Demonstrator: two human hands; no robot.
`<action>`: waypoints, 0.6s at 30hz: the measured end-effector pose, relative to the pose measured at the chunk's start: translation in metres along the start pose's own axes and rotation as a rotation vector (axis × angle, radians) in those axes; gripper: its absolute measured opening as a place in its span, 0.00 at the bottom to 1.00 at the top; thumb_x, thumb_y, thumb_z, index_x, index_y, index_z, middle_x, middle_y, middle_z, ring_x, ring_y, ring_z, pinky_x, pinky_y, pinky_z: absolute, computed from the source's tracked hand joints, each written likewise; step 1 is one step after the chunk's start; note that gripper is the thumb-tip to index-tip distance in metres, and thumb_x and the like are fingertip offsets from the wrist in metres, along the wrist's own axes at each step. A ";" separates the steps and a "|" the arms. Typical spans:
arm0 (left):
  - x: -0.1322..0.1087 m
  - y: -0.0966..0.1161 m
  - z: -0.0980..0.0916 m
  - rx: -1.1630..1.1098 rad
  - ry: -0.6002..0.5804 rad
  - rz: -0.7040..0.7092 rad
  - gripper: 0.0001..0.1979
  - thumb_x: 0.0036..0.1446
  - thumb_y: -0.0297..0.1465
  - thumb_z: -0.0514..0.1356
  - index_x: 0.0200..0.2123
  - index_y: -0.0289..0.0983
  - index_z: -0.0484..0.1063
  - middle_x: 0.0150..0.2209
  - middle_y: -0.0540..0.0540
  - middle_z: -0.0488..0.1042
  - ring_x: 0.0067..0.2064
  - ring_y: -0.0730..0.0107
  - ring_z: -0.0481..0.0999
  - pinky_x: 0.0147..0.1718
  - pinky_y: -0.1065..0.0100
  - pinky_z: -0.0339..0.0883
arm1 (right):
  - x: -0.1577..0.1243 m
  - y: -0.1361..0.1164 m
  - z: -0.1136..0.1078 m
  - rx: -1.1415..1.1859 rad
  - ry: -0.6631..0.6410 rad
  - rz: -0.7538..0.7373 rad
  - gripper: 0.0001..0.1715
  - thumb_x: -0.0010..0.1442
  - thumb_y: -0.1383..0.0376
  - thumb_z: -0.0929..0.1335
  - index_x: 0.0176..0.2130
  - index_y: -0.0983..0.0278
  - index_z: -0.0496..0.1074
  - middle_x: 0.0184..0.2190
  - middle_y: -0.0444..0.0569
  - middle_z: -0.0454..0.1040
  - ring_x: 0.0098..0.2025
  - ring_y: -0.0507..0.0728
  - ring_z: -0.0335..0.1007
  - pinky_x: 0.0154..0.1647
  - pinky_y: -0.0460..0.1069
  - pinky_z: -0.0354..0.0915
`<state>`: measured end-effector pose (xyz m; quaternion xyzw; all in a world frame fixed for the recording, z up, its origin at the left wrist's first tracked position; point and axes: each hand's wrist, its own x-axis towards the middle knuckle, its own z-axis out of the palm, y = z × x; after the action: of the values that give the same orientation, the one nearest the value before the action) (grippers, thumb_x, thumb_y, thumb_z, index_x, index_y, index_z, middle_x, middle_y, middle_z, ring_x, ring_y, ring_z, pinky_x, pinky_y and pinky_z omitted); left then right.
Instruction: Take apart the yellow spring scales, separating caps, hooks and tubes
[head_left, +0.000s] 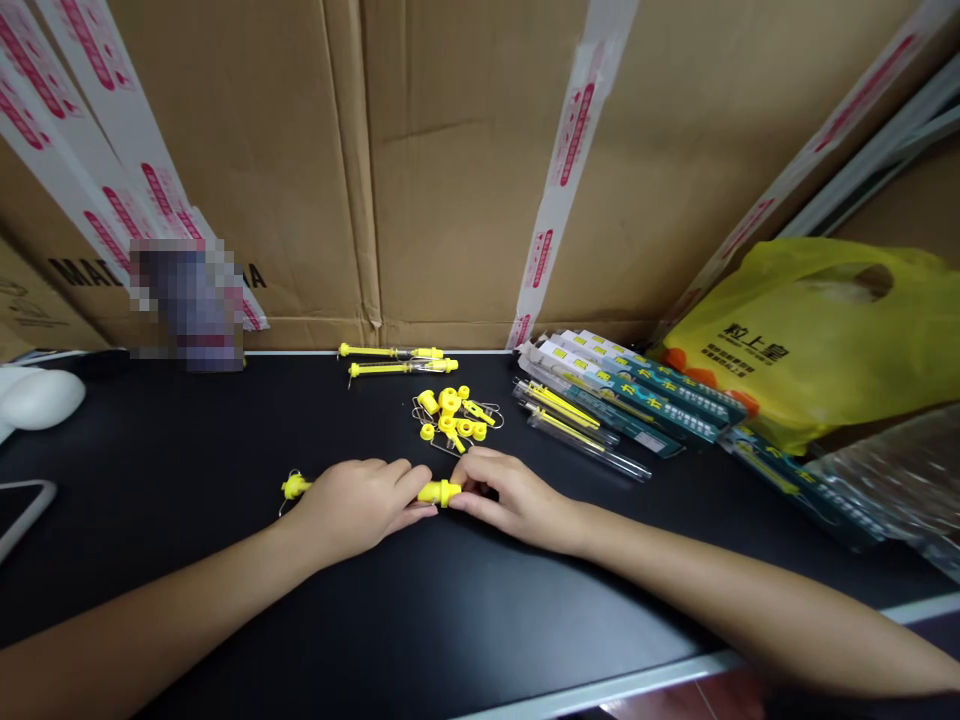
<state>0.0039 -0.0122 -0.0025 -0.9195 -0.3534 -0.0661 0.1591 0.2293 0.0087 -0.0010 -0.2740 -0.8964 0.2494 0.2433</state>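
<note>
A yellow, syringe-like tool lies level, just above or on the black table; I cannot tell if it touches. My left hand is wrapped round its middle, which is hidden. The tool's left end, a yellow knob with thin wire, sticks out past the wrist. At the right end, my right hand closes its thumb and fingers on the yellow tip. Just beyond the hands is a pile of small yellow caps and bent wire clips. Two similar yellow tools with clear barrels lie farther back.
Clear tubes with yellow parts and several teal-and-white boxes lie at the right. A yellow plastic bag stands beside them, near clear plastic packaging. Cardboard walls the back. A white rounded object and a white-edged device sit left.
</note>
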 end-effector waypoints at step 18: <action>0.001 0.000 0.000 -0.049 -0.044 -0.032 0.14 0.64 0.43 0.46 0.37 0.39 0.63 0.29 0.53 0.70 0.29 0.70 0.72 0.24 0.69 0.54 | -0.002 0.003 0.001 -0.067 -0.016 0.007 0.11 0.64 0.60 0.62 0.33 0.64 0.65 0.27 0.45 0.67 0.30 0.52 0.61 0.34 0.47 0.59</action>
<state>0.0047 -0.0121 -0.0023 -0.9184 -0.3700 -0.0570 0.1278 0.2309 0.0094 -0.0039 -0.2833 -0.9052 0.2222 0.2259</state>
